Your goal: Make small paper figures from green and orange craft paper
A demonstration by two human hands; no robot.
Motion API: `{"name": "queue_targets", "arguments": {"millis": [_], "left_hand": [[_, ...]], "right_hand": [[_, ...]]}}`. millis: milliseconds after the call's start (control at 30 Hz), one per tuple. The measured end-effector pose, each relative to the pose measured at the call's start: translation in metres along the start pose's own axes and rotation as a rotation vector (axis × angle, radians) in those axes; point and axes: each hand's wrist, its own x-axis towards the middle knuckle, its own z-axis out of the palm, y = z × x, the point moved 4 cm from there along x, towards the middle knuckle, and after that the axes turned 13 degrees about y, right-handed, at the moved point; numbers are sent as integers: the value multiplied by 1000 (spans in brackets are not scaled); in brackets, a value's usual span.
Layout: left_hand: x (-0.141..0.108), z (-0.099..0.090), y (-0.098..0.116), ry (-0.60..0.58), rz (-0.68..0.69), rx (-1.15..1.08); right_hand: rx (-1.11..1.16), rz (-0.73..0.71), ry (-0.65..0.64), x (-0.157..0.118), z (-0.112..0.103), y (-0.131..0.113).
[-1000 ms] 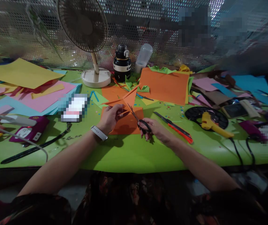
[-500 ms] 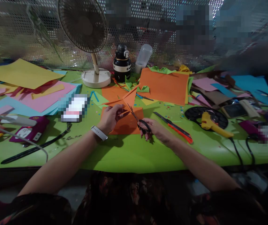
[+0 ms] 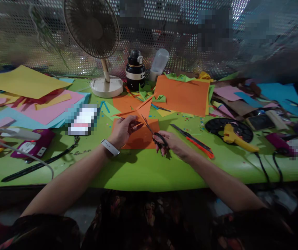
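Note:
In my right hand (image 3: pixel 166 143) are scissors (image 3: pixel 160 138) with black handles, my fingers through the loops. Their slim blades point up and left, toward the fingertips of my left hand (image 3: pixel 126 129). That hand is closed in a pinch on a piece of orange paper (image 3: pixel 139 122), mostly hidden by the fingers. Under both hands an orange sheet (image 3: pixel 146 139) lies flat on the green table. Just beyond are folded orange paper strips (image 3: pixel 145 105). A red-orange utility knife (image 3: pixel 201 147) lies to the right of my right hand.
A phone (image 3: pixel 82 119) and stacked coloured paper (image 3: pixel 49 114) lie left. At the back stand a fan (image 3: pixel 107 86), a black bottle (image 3: pixel 135 74) and a clear bottle (image 3: pixel 160 62). A yellow glue gun (image 3: pixel 239 140) rests on a black round tray (image 3: pixel 211 126) at right, its cable trailing forward.

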Motion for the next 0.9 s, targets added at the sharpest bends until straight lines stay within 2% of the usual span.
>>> {"name": "queue_targets", "arguments": {"millis": [900], "left_hand": [[0, 0, 1, 13, 9, 7]], "right_hand": [[7, 1, 24, -2, 2, -3]]}}
